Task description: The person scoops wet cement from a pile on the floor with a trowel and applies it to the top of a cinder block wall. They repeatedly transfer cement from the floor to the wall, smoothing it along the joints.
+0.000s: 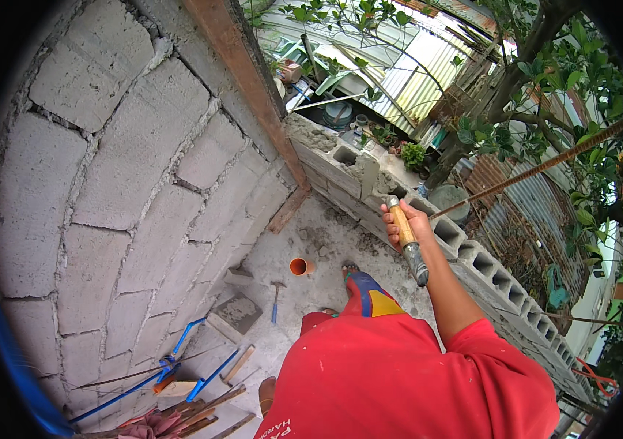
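Observation:
My right hand [420, 223] is raised ahead of me, above the concrete floor and in front of the low block wall [498, 274]. Its fingers are closed around a wooden-handled tool [403, 225] with a pale wood grip, a metal cap at the upper end and a grey, cement-smeared lower part. The tool slants down toward my forearm; what kind it is, I cannot make out. Nothing shows of my left hand, and my red shirt [392, 373] covers much of the lower middle.
A tall block wall [129, 175] rises at left, with a brown timber post [249, 80] at its far end. On the floor are an orange pipe piece [302, 266], a hammer [276, 301], a concrete block [235, 317] and blue pipes [213, 374]. A rusty bar [538, 162] crosses at right.

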A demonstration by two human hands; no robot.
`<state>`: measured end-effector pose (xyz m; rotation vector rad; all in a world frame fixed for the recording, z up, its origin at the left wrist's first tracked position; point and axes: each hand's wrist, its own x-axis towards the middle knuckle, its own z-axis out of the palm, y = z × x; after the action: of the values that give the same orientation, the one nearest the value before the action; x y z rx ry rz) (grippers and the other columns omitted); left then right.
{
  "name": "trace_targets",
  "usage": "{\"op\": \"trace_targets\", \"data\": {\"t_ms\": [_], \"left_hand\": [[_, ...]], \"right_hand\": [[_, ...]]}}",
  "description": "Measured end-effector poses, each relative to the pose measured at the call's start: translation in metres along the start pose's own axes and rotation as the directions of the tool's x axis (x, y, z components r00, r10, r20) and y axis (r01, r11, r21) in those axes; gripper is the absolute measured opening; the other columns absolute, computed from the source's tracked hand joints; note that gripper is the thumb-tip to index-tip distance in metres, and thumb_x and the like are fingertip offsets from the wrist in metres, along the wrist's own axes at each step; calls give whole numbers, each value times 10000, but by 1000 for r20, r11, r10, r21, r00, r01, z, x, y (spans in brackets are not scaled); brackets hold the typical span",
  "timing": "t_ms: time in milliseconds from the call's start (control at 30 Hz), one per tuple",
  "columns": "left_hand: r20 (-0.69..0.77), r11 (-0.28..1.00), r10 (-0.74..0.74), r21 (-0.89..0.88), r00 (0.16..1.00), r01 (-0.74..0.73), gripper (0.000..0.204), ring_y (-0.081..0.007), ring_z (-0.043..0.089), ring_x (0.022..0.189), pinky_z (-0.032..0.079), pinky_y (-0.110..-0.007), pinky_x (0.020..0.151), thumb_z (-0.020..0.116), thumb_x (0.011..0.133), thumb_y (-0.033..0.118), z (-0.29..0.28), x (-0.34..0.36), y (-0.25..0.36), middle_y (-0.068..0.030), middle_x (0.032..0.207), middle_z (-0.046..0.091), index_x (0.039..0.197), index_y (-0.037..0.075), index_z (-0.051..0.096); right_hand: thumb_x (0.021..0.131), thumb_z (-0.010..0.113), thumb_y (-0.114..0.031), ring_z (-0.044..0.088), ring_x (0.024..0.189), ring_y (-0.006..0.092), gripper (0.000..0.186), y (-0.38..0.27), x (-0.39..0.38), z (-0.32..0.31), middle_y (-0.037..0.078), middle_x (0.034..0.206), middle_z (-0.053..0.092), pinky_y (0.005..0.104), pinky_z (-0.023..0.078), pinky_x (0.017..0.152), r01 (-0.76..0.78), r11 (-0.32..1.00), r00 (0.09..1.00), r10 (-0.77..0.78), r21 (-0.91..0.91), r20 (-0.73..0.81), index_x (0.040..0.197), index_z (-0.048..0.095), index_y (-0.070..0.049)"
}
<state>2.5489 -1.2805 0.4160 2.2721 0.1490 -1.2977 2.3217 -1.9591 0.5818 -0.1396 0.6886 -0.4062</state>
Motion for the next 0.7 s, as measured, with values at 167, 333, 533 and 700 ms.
{"op": "trace_targets", "data": {"t_ms": [167, 333, 533, 700], "left_hand": [[-11, 987, -51, -156, 999, 49, 356, -205, 685, 811, 508, -331, 617, 541, 1028, 292, -5, 10, 53, -74, 1120, 675, 1305, 80, 613], [7, 997, 13, -77, 1000, -13, 380, -204, 685, 808, 509, -327, 618, 543, 1027, 300, -8, 14, 114, -80, 1141, 678, 1321, 70, 613], [40, 995, 56, 86, 998, -60, 394, -208, 694, 818, 514, -349, 632, 547, 1022, 300, -28, 43, 148, -86, 1166, 685, 1336, 74, 622], [82, 972, 69, 221, 994, -86, 389, -230, 712, 868, 515, -364, 643, 551, 1020, 287, -38, 82, 132, -88, 1164, 705, 1336, 73, 626]], "right_hand": [[1107, 495, -449, 581, 559, 156, 388, -12, -1, -19, 20, 781, 634, 336, 488, 479, -217, 928, 974, 184, -303, -134, 1114, 611, -80], [1117, 465, -438, 571, 565, 159, 381, -28, 9, -29, 12, 786, 625, 344, 477, 492, -187, 919, 965, 106, -346, -239, 1112, 606, -84], [1116, 454, -463, 564, 560, 168, 412, -6, -19, -18, 23, 816, 616, 346, 471, 490, -158, 958, 980, 124, -240, -153, 1180, 597, -82], [1099, 488, -483, 570, 610, 164, 429, -3, 36, -15, 16, 830, 614, 360, 485, 514, -45, 991, 999, 42, -122, -29, 1183, 597, -77]]}}
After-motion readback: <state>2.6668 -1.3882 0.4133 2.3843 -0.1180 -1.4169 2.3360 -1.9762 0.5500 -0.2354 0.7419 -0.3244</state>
